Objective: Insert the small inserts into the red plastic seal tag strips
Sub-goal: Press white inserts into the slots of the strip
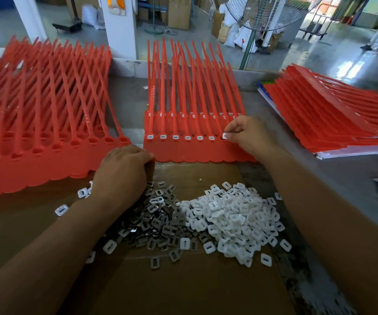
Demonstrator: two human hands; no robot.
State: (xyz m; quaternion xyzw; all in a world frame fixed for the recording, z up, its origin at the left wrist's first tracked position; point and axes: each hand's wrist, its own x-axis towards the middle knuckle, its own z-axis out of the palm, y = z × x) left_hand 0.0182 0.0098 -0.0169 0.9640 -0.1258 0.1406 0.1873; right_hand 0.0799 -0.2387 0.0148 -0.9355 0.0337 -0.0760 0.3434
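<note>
A red seal tag strip lies in the middle of the table, its long tails pointing away from me. Several of its sockets hold white inserts. My right hand pinches a white insert right at a socket near the strip's right end. My left hand has curled fingers resting at the strip's near left corner, above a pile of grey metal inserts; what its fingertips hold is hidden. A pile of white plastic inserts lies to the right of the metal ones.
A stack of red strips with empty sockets lies on the left. Another red stack rests on papers at the right. Brown cardboard lies under the insert piles. A fan stands beyond the table.
</note>
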